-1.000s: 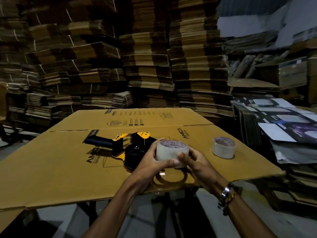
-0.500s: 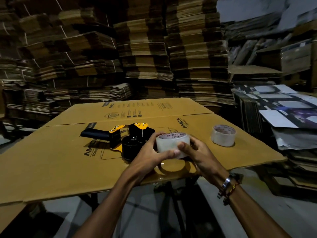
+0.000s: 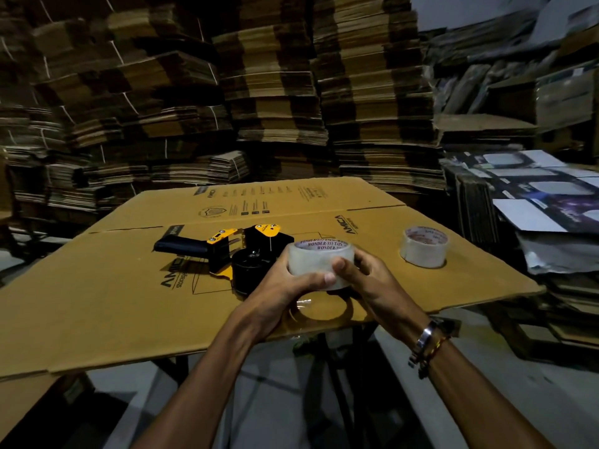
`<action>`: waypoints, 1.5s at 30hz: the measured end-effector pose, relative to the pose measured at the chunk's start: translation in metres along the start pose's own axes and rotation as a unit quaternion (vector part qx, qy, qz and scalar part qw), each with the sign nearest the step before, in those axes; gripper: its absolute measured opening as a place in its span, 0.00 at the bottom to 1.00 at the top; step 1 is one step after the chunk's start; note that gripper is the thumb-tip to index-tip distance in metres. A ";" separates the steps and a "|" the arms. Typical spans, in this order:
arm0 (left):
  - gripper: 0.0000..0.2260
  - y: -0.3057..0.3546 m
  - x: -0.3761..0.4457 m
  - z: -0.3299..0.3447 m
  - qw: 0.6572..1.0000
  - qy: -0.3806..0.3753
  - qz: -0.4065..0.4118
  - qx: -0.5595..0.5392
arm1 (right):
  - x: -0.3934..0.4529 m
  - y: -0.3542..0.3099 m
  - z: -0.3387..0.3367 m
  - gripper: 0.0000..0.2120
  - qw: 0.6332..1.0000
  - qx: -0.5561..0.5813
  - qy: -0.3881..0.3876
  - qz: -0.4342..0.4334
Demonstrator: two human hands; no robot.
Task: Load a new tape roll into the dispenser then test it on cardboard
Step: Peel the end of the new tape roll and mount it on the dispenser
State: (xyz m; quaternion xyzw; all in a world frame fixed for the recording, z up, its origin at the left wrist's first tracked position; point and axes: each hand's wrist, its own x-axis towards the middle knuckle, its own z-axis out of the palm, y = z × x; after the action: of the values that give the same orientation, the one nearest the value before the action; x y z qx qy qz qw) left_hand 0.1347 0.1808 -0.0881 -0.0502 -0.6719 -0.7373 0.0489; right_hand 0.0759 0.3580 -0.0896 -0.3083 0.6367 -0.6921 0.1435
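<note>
A clear tape roll (image 3: 316, 262) with a white printed core is held just above the flattened cardboard sheet (image 3: 113, 296). My left hand (image 3: 280, 291) grips its left side with the thumb across the front. My right hand (image 3: 369, 280) grips its right side, thumb on the front face. The black and yellow tape dispenser (image 3: 238, 254) lies on its side on the cardboard, just left of and behind the roll. A thin empty tape ring (image 3: 319, 307) lies on the cardboard beneath my hands.
A second tape roll (image 3: 424, 246) stands on the cardboard to the right. Tall stacks of flattened cartons (image 3: 275, 92) fill the background. Printed dark and white sheets (image 3: 544, 202) are piled at the right. The cardboard's near edge overhangs the floor.
Both hands keep holding the roll in nearly the same place. The camera view has shifted slightly; the dispenser and second roll have not moved.
</note>
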 end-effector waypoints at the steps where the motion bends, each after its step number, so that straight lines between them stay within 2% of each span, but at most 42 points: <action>1: 0.37 0.000 0.000 -0.001 1.000 -0.002 -0.002 0.000 | 0.000 0.000 0.000 0.42 1.000 -0.003 0.001 0.000; 13: 0.36 -0.004 0.001 -0.005 1.000 -0.019 0.002 0.019 | 0.000 0.004 0.002 0.37 1.000 -0.002 0.016 -0.009; 18: 0.31 -0.009 0.005 -0.008 0.999 -0.028 -0.014 0.021 | -0.002 0.003 0.003 0.26 1.000 -0.014 0.016 0.001; 24: 0.37 -0.013 0.009 -0.003 0.998 -0.018 -0.027 0.048 | 0.005 0.010 0.007 0.33 0.990 -0.075 0.115 0.028; 28: 0.38 -0.015 0.010 -0.006 0.999 -0.025 -0.023 0.016 | 0.004 0.008 0.012 0.28 0.989 -0.089 0.121 0.004; 34: 0.29 -0.015 0.009 -0.006 0.999 0.008 0.011 0.040 | -0.004 0.015 0.010 0.33 0.983 -0.089 0.143 -0.074; 39: 0.32 -0.015 0.007 -0.003 0.999 0.010 0.002 0.040 | -0.004 0.017 0.005 0.28 0.973 -0.071 0.203 -0.081; 45: 0.32 -0.013 0.006 -0.003 0.998 0.020 -0.008 0.060 | -0.004 0.015 0.010 0.31 0.972 -0.097 0.202 -0.076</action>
State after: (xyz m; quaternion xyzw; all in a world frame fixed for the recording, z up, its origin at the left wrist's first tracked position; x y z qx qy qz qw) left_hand 0.1271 0.1792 -0.1006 -0.0267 -0.7144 -0.6967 0.0595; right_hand 0.0825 0.3505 -0.1051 -0.2223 0.6910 -0.6841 -0.0717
